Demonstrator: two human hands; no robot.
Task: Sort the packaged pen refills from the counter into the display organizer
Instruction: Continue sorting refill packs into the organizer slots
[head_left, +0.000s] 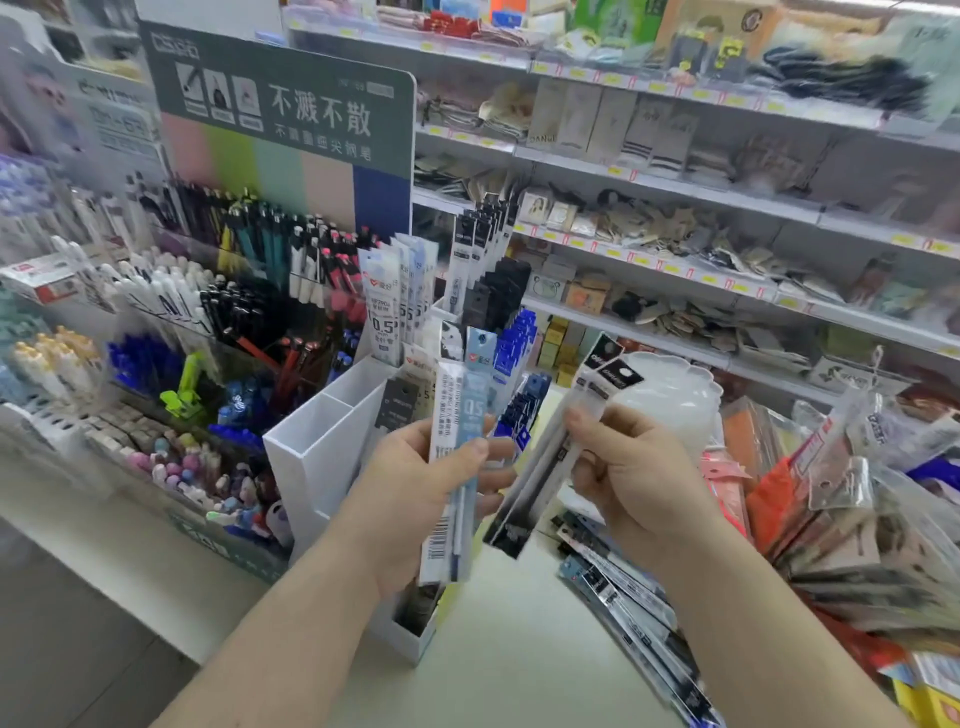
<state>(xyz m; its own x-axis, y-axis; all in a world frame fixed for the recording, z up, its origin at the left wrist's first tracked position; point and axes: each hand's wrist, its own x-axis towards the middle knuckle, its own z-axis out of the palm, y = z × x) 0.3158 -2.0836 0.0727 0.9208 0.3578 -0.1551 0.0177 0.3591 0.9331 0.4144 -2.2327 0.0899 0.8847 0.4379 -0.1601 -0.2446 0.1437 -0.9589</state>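
Observation:
My left hand (415, 499) grips a small stack of light-blue and white refill packs (457, 467), held upright in front of the white display organizer (317, 447). To its right, my right hand (628, 473) pinches black-topped refill packs (550, 457) that slant up to the right. The organizer's rear compartments hold several upright packs (395, 291); its two left compartments look empty. More black refill packs (623, 592) lie loose on the counter below my right forearm.
A pen display stand (218, 291) with a green sign fills the left. Store shelves (675, 218) of goods run along the back. A heap of packaged items (841, 519) crowds the counter's right side. A white scalloped dish (670, 395) stands behind my right hand.

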